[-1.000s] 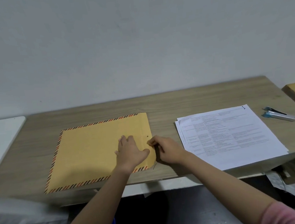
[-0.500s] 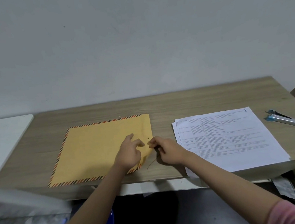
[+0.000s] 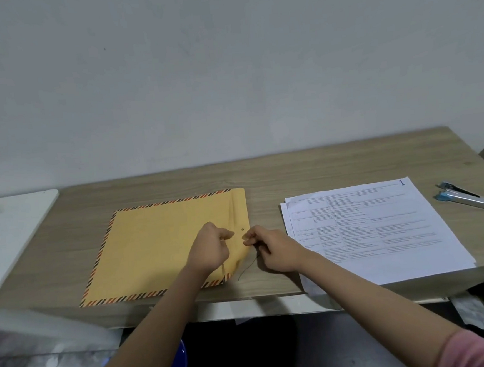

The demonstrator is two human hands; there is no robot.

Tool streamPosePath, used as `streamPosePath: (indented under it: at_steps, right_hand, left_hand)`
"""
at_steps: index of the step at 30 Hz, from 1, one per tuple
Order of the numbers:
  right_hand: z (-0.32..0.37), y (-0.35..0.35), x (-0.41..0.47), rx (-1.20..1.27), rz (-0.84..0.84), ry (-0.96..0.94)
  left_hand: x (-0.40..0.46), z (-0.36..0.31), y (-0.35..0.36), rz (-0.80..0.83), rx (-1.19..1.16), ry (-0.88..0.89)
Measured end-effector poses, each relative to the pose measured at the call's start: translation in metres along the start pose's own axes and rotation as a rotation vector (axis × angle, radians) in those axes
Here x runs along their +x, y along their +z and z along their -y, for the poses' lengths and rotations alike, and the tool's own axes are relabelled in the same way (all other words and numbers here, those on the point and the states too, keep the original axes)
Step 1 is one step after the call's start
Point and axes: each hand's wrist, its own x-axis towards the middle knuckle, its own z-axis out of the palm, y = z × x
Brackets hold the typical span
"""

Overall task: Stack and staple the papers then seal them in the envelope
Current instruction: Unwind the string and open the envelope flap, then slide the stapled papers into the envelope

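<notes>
Both hands are pinching at the envelope (image 3: 164, 247) flap — left hand (image 3: 209, 248) curled on paper, right hand (image 3: 272, 247) nipping a thin string (image 3: 246, 267), its upper end hidden

My left hand (image 3: 211, 248) hides part of the envelope (image 3: 164, 247). The print on the papers (image 3: 377, 230) is too small to read.

dim, even light; soft edges
</notes>
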Motion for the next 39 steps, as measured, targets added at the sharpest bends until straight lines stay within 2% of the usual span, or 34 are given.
streamPosePath:
  at_steps: [4, 9, 17, 24, 28, 34, 37, 39]
  right_hand:
    - [0.001, 0.000, 0.000, -0.003, -0.006, -0.010]
    - [0.000, 0.001, -0.001, -0.013, -0.007, -0.011]
    - [0.001, -0.001, -0.003, -0.036, -0.008, -0.024]
    - [0.004, -0.008, -0.008, -0.005, -0.025, -0.080]
    - [0.001, -0.033, -0.026, -0.001, -0.173, -0.102]
    - [-0.051, -0.094, -0.079, -0.187, -0.429, -0.011]
    - [-0.083, -0.128, -0.108, -0.263, -0.620, 0.113]
    - [-0.105, -0.150, -0.126, -0.325, -0.707, 0.259]
  left_hand:
    - [0.004, 0.003, -0.001, 0.018, -0.052, -0.062]
    - [-0.004, 0.000, 0.002, -0.113, 0.082, -0.005]
    - [-0.010, -0.004, 0.006, -0.049, 0.232, 0.060]
    - [-0.004, -0.006, 0.001, 0.005, 0.151, 0.050]
    - [0.003, -0.012, 0.002, 0.114, 0.308, 0.029]
    - [0.016, -0.020, 0.001, 0.187, 0.406, 0.008]
    - [0.020, -0.016, 0.000, 0.185, 0.386, -0.027]
    - [0.022, -0.016, 0.001, 0.191, 0.364, -0.055]
